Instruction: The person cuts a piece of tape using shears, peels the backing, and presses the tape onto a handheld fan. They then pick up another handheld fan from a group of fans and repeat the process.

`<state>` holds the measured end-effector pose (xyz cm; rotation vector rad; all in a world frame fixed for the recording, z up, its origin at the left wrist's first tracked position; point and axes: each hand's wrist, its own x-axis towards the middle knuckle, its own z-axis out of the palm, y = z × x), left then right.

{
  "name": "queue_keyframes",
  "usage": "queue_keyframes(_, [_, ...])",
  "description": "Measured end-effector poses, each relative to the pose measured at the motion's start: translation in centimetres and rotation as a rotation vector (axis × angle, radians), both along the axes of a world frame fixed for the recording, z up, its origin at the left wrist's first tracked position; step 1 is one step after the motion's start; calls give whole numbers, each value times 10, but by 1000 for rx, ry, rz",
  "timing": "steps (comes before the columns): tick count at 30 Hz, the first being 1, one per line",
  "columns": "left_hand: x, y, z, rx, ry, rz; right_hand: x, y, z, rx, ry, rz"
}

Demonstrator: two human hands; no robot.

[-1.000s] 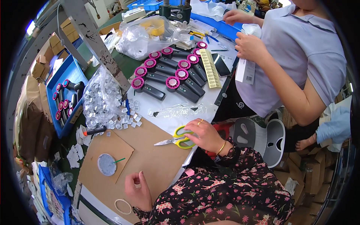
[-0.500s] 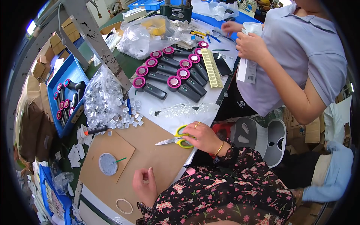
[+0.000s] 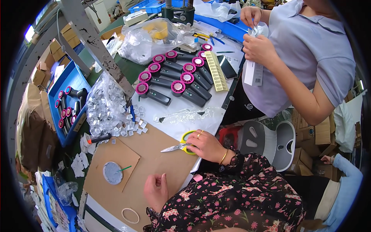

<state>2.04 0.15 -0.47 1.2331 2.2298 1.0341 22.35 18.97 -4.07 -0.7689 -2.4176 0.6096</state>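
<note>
My right hand lies over the yellow handles of a pair of scissors, fingers bent round them. The blades point left over the brown cardboard sheet. Low on the same sheet, my left hand is loosely curled with its thumb up, and nothing shows in it. Left of it a shallow grey dish with a green stick sits on a smaller cardboard piece. A pale ring lies near the front edge. Dark handheld fans with magenta rims lie in rows farther back.
Small clear square pieces spill from a plastic bag at left, beside a blue tray of more fans. A yellow label strip and a black phone lie at right. A co-worker there holds a white box.
My left hand has shifted slightly right and down. My right hand stays on the scissors. The co-worker's hands have come together at a clear wrapped piece above the white box.
</note>
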Motion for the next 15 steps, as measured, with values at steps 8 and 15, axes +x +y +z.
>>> queue_keyframes(8, [1,-1,0,-1,-4,7,0,-1,-3,11,1,-5])
queue_keyframes(15, [3,1,0,8,-6,5,0,0,-1,31,-4,0])
